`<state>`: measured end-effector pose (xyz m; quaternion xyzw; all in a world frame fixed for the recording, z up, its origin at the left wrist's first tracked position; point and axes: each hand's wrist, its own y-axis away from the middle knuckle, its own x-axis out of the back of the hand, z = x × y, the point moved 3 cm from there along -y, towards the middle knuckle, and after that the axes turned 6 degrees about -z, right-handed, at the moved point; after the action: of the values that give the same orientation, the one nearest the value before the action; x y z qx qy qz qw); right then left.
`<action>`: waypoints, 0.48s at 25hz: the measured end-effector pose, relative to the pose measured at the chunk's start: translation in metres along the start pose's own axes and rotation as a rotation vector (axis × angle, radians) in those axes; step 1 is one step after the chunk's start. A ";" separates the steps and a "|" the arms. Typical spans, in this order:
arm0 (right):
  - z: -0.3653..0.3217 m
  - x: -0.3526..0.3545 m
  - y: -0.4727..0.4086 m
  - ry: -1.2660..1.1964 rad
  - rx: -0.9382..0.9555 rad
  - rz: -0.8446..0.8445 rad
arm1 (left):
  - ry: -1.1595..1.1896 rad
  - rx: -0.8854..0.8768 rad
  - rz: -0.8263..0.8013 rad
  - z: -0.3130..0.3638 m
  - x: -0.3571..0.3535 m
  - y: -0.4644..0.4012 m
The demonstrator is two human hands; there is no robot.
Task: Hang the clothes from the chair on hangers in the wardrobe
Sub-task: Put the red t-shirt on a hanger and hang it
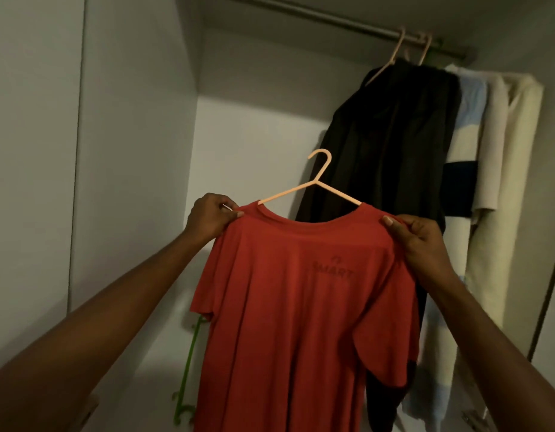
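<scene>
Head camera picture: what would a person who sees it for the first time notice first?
First the red T-shirt in the middle, already on a pale pink hanger, with the left hand and right hand pinching its shoulders. Behind it, to the upper right, a black garment hangs from the wardrobe rail, beside pale clothes.

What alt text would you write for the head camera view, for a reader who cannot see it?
Two hands, left and right, hold a red T-shirt by its shoulders on a pink hanger in front of an open wardrobe. Behind it, a dark garment and pale clothes hang from the rail.
</scene>
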<state>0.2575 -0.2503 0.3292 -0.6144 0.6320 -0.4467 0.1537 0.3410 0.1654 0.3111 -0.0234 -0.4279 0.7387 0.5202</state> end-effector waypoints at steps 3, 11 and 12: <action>-0.019 0.011 -0.023 0.045 0.030 0.051 | -0.017 -0.025 0.023 0.013 -0.002 -0.034; -0.055 0.066 -0.108 0.073 0.107 0.195 | 0.285 -0.108 0.089 0.079 -0.015 -0.132; -0.059 0.072 -0.118 0.065 0.115 0.212 | 0.299 -0.112 0.101 0.088 -0.019 -0.145</action>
<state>0.2754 -0.2754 0.4763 -0.5194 0.6716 -0.4830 0.2143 0.4165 0.1103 0.4539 -0.1837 -0.3843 0.7274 0.5381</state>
